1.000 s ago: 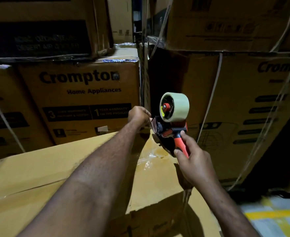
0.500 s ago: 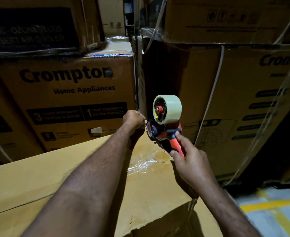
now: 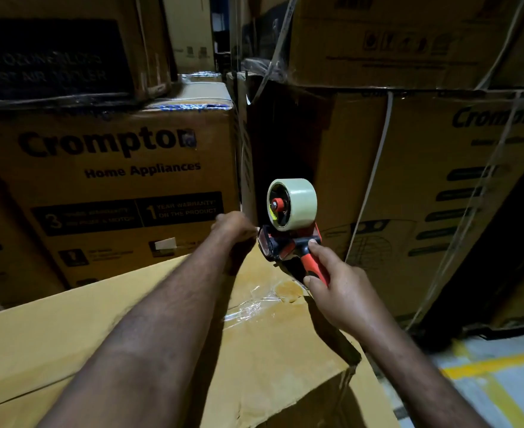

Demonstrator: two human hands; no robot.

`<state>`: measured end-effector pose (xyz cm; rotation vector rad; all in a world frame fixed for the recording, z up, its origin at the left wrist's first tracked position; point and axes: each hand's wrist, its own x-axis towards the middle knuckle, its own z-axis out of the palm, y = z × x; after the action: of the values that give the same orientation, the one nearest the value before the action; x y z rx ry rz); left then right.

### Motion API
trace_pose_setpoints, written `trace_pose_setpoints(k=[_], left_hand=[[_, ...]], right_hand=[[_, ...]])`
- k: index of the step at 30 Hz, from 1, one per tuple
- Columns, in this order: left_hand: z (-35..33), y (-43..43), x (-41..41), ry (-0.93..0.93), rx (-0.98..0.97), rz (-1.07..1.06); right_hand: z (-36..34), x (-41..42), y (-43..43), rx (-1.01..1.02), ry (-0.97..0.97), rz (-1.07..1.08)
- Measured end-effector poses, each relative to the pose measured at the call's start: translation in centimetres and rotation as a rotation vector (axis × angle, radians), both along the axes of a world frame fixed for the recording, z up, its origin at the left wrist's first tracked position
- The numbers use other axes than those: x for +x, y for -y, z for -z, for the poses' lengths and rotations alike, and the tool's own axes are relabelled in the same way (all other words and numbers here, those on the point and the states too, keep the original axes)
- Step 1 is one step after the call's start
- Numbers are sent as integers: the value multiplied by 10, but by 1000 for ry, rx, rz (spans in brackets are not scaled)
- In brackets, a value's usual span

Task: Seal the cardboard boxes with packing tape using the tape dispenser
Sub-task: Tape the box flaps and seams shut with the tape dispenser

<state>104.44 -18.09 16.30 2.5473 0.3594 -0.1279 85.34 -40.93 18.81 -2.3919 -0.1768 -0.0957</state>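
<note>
Right hand grips tape dispenser above cardboard box; left hand adjacent.

Tape dispenser red-orange and black, tape roll pale cream on a black hub with red centre, cardboard box plain yellow-tan with a glossy clear tape strip, stacked boxes brown with black lettering, white straps, grey floor with yellow lines.
</note>
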Motion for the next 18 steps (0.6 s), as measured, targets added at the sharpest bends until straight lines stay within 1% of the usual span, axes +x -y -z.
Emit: trace_pose_setpoints(k=[2, 3, 4, 5, 6, 7, 8, 10, 12, 15, 18], left_hand=[[5, -14, -8, 77, 45, -84], [6, -20, -11, 158, 63, -74], [6, -24, -16, 253, 33, -33], [4, -25, -19, 326, -65, 20], [0, -24, -25, 361, -189, 82], [-5, -21, -29, 343, -282, 153], [-10, -16, -34, 278, -325, 232], [-12, -7, -36, 117, -242, 347], [-9, -2, -34, 61, -172, 361], [-4, 0, -30, 41, -159, 344], [-3, 3, -30, 43, -104, 339]], right_hand=[[-7, 5, 2, 4, -22, 1], [-10, 7, 3, 4, -29, 0], [-12, 8, 3, -7, -30, -4], [-15, 7, 2, -26, -28, -10], [-16, 7, 0, -44, -25, -17], [-17, 6, -2, -58, -24, -21], [-17, 5, -4, -68, -24, -23], [-17, 3, -8, -92, -27, -21], [-17, 2, -11, -110, -27, -18], [-17, -1, -14, -110, -26, -19], [-20, -2, -13, -106, -36, -17]])
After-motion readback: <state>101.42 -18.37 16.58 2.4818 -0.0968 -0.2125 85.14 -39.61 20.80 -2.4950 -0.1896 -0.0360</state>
